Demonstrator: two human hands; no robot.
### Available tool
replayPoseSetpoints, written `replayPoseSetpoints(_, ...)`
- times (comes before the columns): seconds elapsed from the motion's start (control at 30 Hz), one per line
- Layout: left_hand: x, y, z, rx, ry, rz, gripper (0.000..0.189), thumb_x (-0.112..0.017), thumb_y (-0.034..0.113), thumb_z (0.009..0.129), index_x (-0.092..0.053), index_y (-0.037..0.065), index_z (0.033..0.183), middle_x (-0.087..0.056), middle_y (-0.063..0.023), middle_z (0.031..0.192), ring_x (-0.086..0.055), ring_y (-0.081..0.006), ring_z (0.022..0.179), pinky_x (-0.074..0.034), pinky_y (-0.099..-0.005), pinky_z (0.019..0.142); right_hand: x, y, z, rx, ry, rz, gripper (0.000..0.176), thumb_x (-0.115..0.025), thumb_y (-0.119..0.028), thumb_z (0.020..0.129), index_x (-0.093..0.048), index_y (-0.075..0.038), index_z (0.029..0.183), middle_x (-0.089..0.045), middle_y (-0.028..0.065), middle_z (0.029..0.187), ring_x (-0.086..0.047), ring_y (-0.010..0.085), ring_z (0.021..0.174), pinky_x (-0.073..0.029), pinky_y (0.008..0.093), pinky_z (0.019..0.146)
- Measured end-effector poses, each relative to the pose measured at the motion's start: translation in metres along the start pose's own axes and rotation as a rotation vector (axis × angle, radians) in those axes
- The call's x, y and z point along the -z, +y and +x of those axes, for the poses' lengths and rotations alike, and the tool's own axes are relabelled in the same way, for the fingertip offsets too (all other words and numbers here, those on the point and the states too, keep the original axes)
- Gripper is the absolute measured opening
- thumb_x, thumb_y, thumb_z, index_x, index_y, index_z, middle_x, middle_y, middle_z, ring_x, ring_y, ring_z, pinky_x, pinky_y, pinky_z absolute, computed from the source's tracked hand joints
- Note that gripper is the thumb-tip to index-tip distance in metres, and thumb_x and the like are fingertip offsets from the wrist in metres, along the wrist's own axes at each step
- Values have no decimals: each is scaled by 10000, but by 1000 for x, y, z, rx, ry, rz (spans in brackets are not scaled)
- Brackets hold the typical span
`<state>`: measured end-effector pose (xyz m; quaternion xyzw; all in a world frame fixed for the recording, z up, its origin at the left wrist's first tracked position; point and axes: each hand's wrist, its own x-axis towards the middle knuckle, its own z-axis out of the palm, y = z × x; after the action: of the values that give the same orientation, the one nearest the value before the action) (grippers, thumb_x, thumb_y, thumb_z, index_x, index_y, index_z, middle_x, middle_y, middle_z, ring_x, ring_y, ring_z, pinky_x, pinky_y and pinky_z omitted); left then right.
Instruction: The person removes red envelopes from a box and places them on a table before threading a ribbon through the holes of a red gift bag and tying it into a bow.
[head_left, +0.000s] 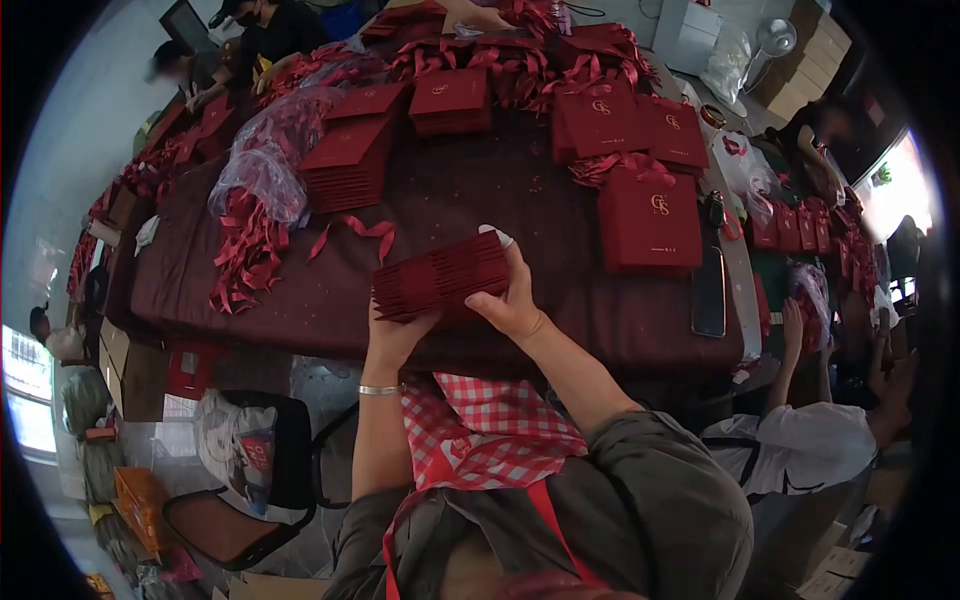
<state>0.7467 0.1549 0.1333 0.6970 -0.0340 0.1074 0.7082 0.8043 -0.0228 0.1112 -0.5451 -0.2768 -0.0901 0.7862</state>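
Observation:
Between my two hands is a thick stack of folded dark red paper bags (440, 277), held above the table's near edge with its layered edges up. My left hand (400, 330) grips the stack's left end from below. Around the right end my right hand (512, 300) is closed, its thumb on the near side and a white cover on one fingertip. A loose red ribbon (362, 238) lies on the dark red tablecloth (450, 180) just beyond the stack. To the left, more red ribbons (245, 250) spill from a clear plastic bag (262, 165).
Stacks of red bags stand at the back left (345, 160), back middle (450, 100) and right (652, 220). A phone (709, 292) lies at the right edge. Several people work around the tables. A chair (235, 525) stands at lower left.

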Motion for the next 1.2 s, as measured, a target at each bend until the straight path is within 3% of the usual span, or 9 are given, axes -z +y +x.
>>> replayPoseSetpoints(0.13, 0, 14, -2, -54, -95, 224, 446, -728, -101, 697, -579, 12, 1102, -651, -55, 1052, -627, -149, 947, -522, -301, 846, -4, -14, 10, 40, -32, 35, 847, -882, -401, 617, -430, 31, 1189, -612, 72, 1020, -597, 142, 930, -498, 285, 823)
replayPoseSetpoints(0.37, -2, -32, -2, 64, 32, -20, 500, -764, -58, 697, -541, 20, 1138, -644, -59, 1072, -620, -147, 957, -523, -296, 842, 7, 5, -3, -163, -42, -134, 675, -863, -181, 675, -415, 15, 1141, -641, 110, 1048, -611, 146, 959, -511, 305, 844)
replayPoseSetpoints(0.73, 6, -11, -5, 63, -91, 62, 514, -825, 1, 629, -560, 26, 1069, -648, -48, 1051, -611, -133, 962, -502, -301, 876, 26, 13, 3, -117, -135, -222, 643, -863, -255, 676, -467, -6, 1117, -644, 92, 1038, -605, 143, 960, -505, 302, 851)
replayPoseSetpoints(0.83, 2, 0, -1, -91, -16, 138, 512, -820, 24, 627, -565, 34, 1072, -655, -58, 996, -625, -150, 921, -507, -303, 831, 38, 9, 16, -60, -223, -286, 595, -827, -305, 718, -501, 4, 1107, -640, 98, 1046, -613, 183, 957, -497, 327, 841)
replayPoseSetpoints(0.9, 3, 10, 18, -370, 83, 381, 492, -815, 66, 608, -566, 40, 1031, -643, -84, 911, -639, -218, 825, -510, -323, 742, 41, -5, 31, 103, -355, -668, 499, -770, -303, 774, -536, 17, 1078, -634, 117, 996, -612, 265, 915, -478, 381, 819)
replayPoseSetpoints(1.0, 0, 33, 54, -573, 169, 671, 465, -745, 67, 544, -554, 71, 968, -612, -80, 933, -598, -282, 866, -453, -373, 763, 54, 15, 24, 284, -169, -920, 437, -727, -258, 798, -556, 29, 1081, -620, 137, 932, -575, 333, 887, -452, 417, 809)
replayPoseSetpoints(1.03, 0, 38, 68, -736, 227, 899, 459, -718, 60, 526, -550, 84, 953, -607, -65, 956, -583, -282, 901, -430, -385, 784, 54, 14, 24, 291, -164, -923, 437, -727, -258, 798, -556, 29, 1081, -620, 137, 932, -575, 333, 887, -452, 417, 809)
replayPoseSetpoints(1.1, -2, 31, 98, -730, 209, 975, 460, -681, 55, 514, -554, 113, 953, -598, -37, 1001, -563, -250, 968, -397, -383, 814, 51, 11, 22, 63, -271, -977, 385, -700, -232, 808, -576, 32, 1059, -611, 141, 895, -551, 350, 887, -438, 425, 809)
replayPoseSetpoints(1.2, -4, 10, 142, -845, 172, 1246, 381, -645, 59, 600, -558, 141, 962, -584, -17, 1004, -557, -229, 978, -397, -376, 806, 52, 11, 25, 27, -292, -922, 386, -674, -279, 833, -583, 17, 1063, -621, 138, 905, -558, 330, 907, -428, 424, 819)
